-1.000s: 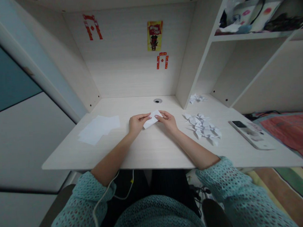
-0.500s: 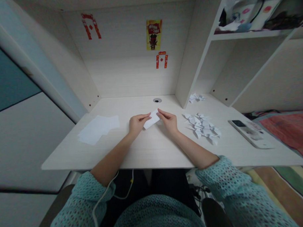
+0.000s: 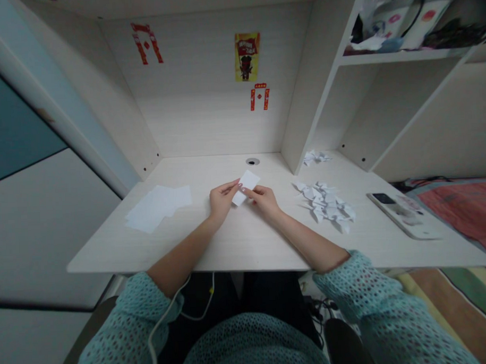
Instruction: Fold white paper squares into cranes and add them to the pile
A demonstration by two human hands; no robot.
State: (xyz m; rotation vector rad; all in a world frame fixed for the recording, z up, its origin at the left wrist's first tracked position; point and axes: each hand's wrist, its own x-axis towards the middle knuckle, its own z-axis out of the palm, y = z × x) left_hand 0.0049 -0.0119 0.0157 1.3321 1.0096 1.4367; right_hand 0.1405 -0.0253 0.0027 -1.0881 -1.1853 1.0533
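Observation:
A small folded piece of white paper (image 3: 249,179) is held tilted above the middle of the desk. My left hand (image 3: 223,199) pinches its left edge between thumb and fingers. From the other side my right hand (image 3: 263,199) grips it too, its thumb lying across the middle of the paper close to the left fingertips. To the left lies a spread stack of flat white sheets (image 3: 158,206). On the right rests a pile of small folded white paper pieces (image 3: 325,204), with a few more folded pieces (image 3: 316,157) behind it by the shelf divider.
A white phone (image 3: 403,216) lies near the right end of the desk (image 3: 237,246). An upright shelf divider (image 3: 304,121) stands behind the folded pile. A cable hole (image 3: 252,161) is at the back. A white cord (image 3: 160,323) hangs over my left sleeve.
My right hand has slid left and slightly down along the paper, its thumb now near my left fingertips. The paper has turned a little steeper, with its upper end uncovered.

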